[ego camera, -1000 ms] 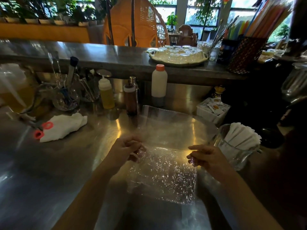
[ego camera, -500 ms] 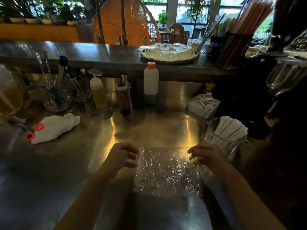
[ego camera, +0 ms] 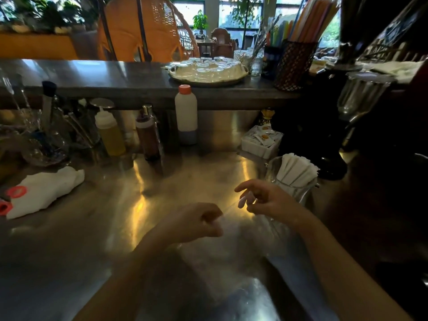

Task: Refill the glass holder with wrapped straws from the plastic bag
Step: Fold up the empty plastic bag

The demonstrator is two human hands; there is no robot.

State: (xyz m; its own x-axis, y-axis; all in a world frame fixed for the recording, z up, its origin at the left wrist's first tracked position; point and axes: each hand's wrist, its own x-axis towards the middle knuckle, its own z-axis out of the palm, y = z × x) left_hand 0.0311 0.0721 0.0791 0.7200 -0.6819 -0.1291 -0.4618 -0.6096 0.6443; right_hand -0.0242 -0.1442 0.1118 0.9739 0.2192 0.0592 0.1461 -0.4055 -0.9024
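The clear plastic bag (ego camera: 231, 256) hangs blurred over the steel counter, with no straws visible inside it. My left hand (ego camera: 196, 222) pinches its upper left edge in closed fingers. My right hand (ego camera: 261, 200) pinches the upper right edge between thumb and fingers, just in front of the glass holder (ego camera: 298, 193). The glass holder stands at the right of the counter with a bunch of white wrapped straws (ego camera: 296, 169) standing upright in it.
Two squeeze bottles (ego camera: 111, 133), a white bottle (ego camera: 186, 114) and a box of sachets (ego camera: 261, 140) line the back. A white cloth (ego camera: 44, 191) lies at left. The raised ledge holds a tray of glasses (ego camera: 208, 70) and a mesh cup of coloured straws (ego camera: 294, 63).
The bag was lying flat and spread between both hands; now both hands have come closer together and lifted its top edge, so the bag hangs blurred in motion.
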